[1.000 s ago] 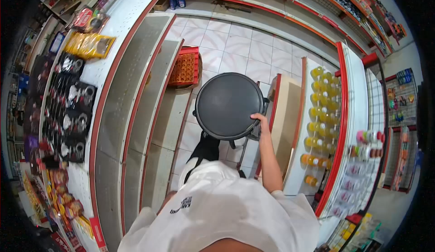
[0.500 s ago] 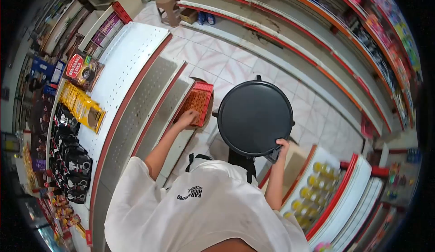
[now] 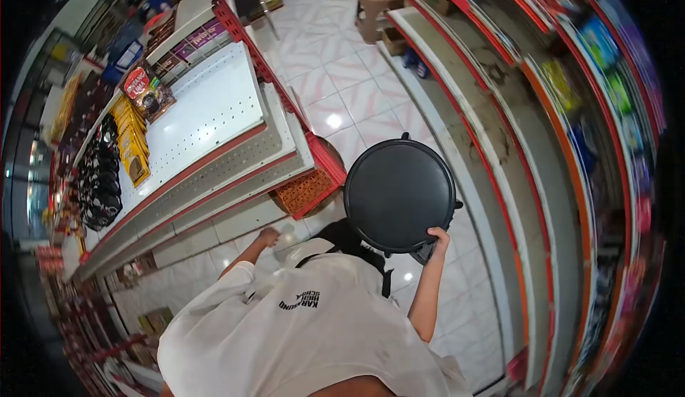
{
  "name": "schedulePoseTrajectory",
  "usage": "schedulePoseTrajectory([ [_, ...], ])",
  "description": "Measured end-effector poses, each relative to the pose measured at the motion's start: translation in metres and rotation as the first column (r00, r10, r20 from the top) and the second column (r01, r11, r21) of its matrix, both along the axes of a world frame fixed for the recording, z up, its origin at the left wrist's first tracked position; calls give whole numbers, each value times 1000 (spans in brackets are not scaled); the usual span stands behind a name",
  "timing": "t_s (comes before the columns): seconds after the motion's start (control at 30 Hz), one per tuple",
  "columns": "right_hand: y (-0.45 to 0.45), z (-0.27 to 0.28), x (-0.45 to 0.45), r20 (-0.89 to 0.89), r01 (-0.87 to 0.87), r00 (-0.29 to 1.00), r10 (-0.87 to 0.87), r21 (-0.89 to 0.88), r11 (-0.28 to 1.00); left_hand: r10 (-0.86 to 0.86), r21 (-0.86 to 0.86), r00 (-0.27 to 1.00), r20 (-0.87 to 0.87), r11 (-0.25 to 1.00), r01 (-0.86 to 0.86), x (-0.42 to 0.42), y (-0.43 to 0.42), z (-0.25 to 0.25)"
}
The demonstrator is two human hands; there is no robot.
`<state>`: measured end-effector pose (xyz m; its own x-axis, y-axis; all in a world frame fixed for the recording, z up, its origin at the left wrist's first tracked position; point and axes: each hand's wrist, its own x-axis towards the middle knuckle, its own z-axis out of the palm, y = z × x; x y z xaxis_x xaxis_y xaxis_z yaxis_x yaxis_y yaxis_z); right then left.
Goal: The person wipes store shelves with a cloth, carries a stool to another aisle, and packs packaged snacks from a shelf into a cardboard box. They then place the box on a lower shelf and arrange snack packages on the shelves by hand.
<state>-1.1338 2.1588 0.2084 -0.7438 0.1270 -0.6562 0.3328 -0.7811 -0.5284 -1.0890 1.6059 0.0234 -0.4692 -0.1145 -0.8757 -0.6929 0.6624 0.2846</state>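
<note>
My right hand grips the rim of a round black object with a flat top and small tabs around its edge, held in front of my waist. Its underside is hidden, so I cannot tell exactly what it is. My left hand hangs apart from it, fingers loosely curled and nothing visible in them. Just beyond that hand, an orange-brown woven basket stands by the end of the low shelf, beside a red perforated panel.
A white stepped shelf on the left carries yellow packets and black pouches. Long shelves with red edging curve along the right. Tiled floor runs between them, with a brown stool at the far end.
My view has turned toward the aisle. My left hand has drawn back from the basket and is now lower, near my side. The black object stays in my right hand.
</note>
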Motion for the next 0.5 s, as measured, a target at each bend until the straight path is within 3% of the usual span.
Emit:
schedulePoseTrajectory([
  [0.07, 4, 4, -63, -10, -66, 998, 66, -30, 997, 333, -87, 936, 115, 942, -325, 18, 0, 0],
  [0.13, 6, 4, -131, -4, -139, 990, 139, -36, 990, 471, -13, 864, 174, 879, -477, 32, 6, -16],
  [0.23, 1, 6, -228, 0, -289, 957, 289, 10, 957, 561, 21, 788, 253, 811, -585, 9, 60, -26],
  [0.33, 5, -38, -326, 12, -383, 924, 383, 71, 921, 552, 114, 772, 315, 785, -608, -45, 113, -34],
  [0.43, -8, -17, -419, 8, -467, 883, 470, 134, 874, 636, 206, 729, 253, 701, -683, -121, 147, -26],
  [0.47, 5, -60, -457, -22, -510, 852, 523, 189, 839, 703, 247, 679, 211, 634, -733, -145, 156, -18],
  [0.5, -1, -55, -490, -36, -537, 832, 554, 196, 820, 735, 288, 655, 173, 599, -748, -165, 164, -13],
])
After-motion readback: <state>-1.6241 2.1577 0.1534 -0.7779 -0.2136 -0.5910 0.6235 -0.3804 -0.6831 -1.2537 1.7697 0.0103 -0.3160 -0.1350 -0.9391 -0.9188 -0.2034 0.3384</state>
